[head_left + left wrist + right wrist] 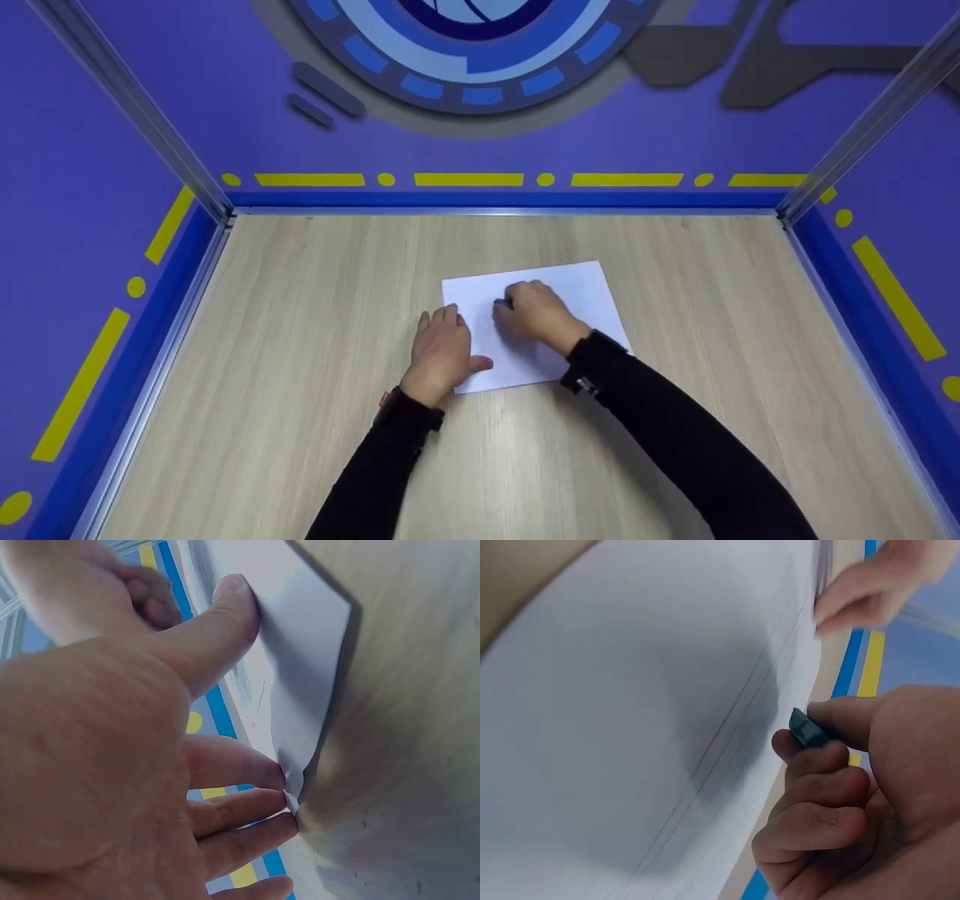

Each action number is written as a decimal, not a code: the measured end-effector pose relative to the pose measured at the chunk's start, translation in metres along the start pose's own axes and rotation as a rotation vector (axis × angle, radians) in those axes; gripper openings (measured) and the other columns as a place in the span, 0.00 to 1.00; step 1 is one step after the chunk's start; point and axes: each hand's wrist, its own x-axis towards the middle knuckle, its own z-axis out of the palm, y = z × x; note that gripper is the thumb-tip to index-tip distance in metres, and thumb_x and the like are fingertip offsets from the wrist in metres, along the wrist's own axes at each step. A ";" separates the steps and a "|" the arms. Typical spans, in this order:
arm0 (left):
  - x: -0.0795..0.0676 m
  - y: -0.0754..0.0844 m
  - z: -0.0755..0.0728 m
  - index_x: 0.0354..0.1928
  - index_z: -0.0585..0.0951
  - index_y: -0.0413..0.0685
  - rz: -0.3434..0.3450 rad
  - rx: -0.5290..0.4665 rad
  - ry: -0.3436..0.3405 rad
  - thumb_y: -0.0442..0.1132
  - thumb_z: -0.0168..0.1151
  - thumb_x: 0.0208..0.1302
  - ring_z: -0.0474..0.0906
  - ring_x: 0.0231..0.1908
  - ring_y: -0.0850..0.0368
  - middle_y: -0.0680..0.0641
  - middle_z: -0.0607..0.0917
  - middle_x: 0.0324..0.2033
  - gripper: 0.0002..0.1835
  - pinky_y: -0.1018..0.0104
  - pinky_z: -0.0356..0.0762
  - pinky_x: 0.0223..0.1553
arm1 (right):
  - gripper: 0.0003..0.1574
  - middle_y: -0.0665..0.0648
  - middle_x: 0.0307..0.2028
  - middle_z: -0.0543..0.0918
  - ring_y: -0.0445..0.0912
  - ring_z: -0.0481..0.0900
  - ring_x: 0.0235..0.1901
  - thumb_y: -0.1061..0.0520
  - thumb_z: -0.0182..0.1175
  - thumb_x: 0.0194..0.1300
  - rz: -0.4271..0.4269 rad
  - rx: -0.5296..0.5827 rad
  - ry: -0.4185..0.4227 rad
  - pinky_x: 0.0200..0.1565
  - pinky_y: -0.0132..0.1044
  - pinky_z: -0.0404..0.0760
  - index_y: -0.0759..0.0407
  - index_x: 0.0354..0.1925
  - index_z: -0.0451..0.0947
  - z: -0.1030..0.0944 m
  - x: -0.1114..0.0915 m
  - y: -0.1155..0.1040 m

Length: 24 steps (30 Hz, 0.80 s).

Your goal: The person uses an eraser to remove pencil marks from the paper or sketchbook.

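Note:
A white sheet of paper (pixel 540 281) lies on the wooden table, with thin dark lines drawn across it in the right wrist view. My left hand (pixel 441 351) rests at the sheet's left edge, fingers extended and the thumb stretched over the paper. In the left wrist view, the paper's edge (pixel 307 712) buckles slightly by the fingertips. Over the middle of the sheet, my right hand (pixel 536 311) pinches a small dark teal block (pixel 807 729) between thumb and index finger. Its other fingers are curled in, and most of the block is hidden by the grip.
The light wooden table (pixel 315 300) extends around the paper on all sides. Blue-purple panels with yellow marks (pixel 472 180) enclose it at the back, left and right, along metal rails (pixel 510 211). Black sleeves and wrist straps (pixel 596 360) cover both forearms.

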 end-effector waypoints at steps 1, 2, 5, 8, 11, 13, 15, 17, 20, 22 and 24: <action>0.000 0.000 0.000 0.74 0.76 0.27 -0.001 -0.006 0.003 0.70 0.75 0.64 0.70 0.78 0.38 0.33 0.75 0.76 0.55 0.39 0.61 0.84 | 0.20 0.62 0.41 0.88 0.57 0.83 0.46 0.47 0.61 0.80 0.002 -0.010 -0.008 0.54 0.54 0.83 0.61 0.38 0.86 0.003 0.002 -0.008; -0.001 0.000 0.000 0.73 0.77 0.27 0.001 -0.013 0.011 0.69 0.76 0.64 0.70 0.77 0.38 0.34 0.76 0.75 0.54 0.39 0.61 0.84 | 0.19 0.62 0.39 0.87 0.56 0.82 0.45 0.48 0.61 0.80 -0.001 -0.022 -0.015 0.53 0.54 0.83 0.61 0.36 0.85 0.006 0.005 -0.014; -0.002 -0.001 0.000 0.69 0.80 0.26 0.012 -0.031 0.032 0.68 0.77 0.63 0.71 0.76 0.38 0.34 0.77 0.72 0.52 0.37 0.63 0.83 | 0.18 0.62 0.38 0.88 0.56 0.82 0.41 0.50 0.61 0.78 -0.023 -0.057 -0.032 0.51 0.54 0.84 0.61 0.34 0.84 0.015 0.012 -0.030; -0.004 -0.001 0.000 0.64 0.84 0.27 0.027 -0.040 0.056 0.67 0.78 0.62 0.73 0.74 0.38 0.34 0.79 0.70 0.48 0.36 0.64 0.82 | 0.17 0.63 0.40 0.89 0.57 0.85 0.42 0.51 0.60 0.77 -0.038 -0.089 -0.053 0.52 0.55 0.86 0.61 0.36 0.85 0.021 0.018 -0.038; -0.004 -0.001 0.001 0.60 0.87 0.28 0.029 -0.041 0.071 0.66 0.79 0.62 0.73 0.73 0.39 0.35 0.79 0.68 0.45 0.36 0.65 0.81 | 0.16 0.64 0.42 0.90 0.58 0.87 0.46 0.51 0.60 0.77 -0.041 -0.114 -0.062 0.53 0.56 0.88 0.61 0.37 0.84 0.025 0.021 -0.039; -0.004 -0.001 0.002 0.61 0.86 0.28 0.026 -0.032 0.071 0.67 0.78 0.62 0.73 0.73 0.39 0.35 0.79 0.68 0.46 0.36 0.65 0.81 | 0.15 0.65 0.43 0.90 0.59 0.87 0.48 0.51 0.60 0.76 -0.045 -0.134 -0.053 0.54 0.57 0.88 0.61 0.37 0.84 0.026 0.021 -0.036; -0.003 0.000 0.001 0.65 0.84 0.27 0.021 -0.021 0.062 0.68 0.77 0.63 0.73 0.74 0.39 0.35 0.79 0.69 0.49 0.36 0.64 0.82 | 0.15 0.65 0.44 0.90 0.60 0.87 0.50 0.51 0.60 0.76 -0.047 -0.139 -0.043 0.55 0.58 0.87 0.61 0.38 0.85 0.024 0.021 -0.031; -0.002 0.000 0.001 0.69 0.81 0.26 0.015 -0.011 0.044 0.69 0.76 0.64 0.71 0.76 0.39 0.35 0.78 0.71 0.52 0.36 0.63 0.83 | 0.16 0.66 0.46 0.90 0.62 0.87 0.52 0.51 0.59 0.77 -0.045 -0.139 -0.038 0.56 0.59 0.87 0.62 0.40 0.85 0.022 0.019 -0.024; -0.001 0.000 0.001 0.72 0.78 0.26 0.005 -0.002 0.020 0.69 0.75 0.65 0.69 0.78 0.39 0.34 0.76 0.75 0.54 0.37 0.61 0.84 | 0.17 0.67 0.49 0.90 0.62 0.87 0.54 0.50 0.59 0.78 -0.027 -0.115 -0.028 0.59 0.60 0.85 0.62 0.44 0.86 0.016 0.014 -0.007; -0.001 0.000 0.002 0.73 0.77 0.26 0.002 0.006 0.017 0.70 0.75 0.65 0.69 0.79 0.39 0.34 0.75 0.76 0.54 0.37 0.61 0.84 | 0.17 0.67 0.49 0.89 0.62 0.86 0.54 0.49 0.59 0.78 -0.009 -0.087 -0.013 0.59 0.60 0.85 0.62 0.45 0.85 0.011 0.010 0.008; -0.001 0.000 0.002 0.73 0.77 0.26 -0.001 0.012 0.010 0.70 0.74 0.65 0.69 0.79 0.39 0.34 0.75 0.76 0.55 0.38 0.61 0.84 | 0.16 0.65 0.47 0.88 0.60 0.85 0.52 0.49 0.59 0.77 0.010 -0.058 0.008 0.57 0.58 0.84 0.61 0.43 0.84 0.006 0.006 0.024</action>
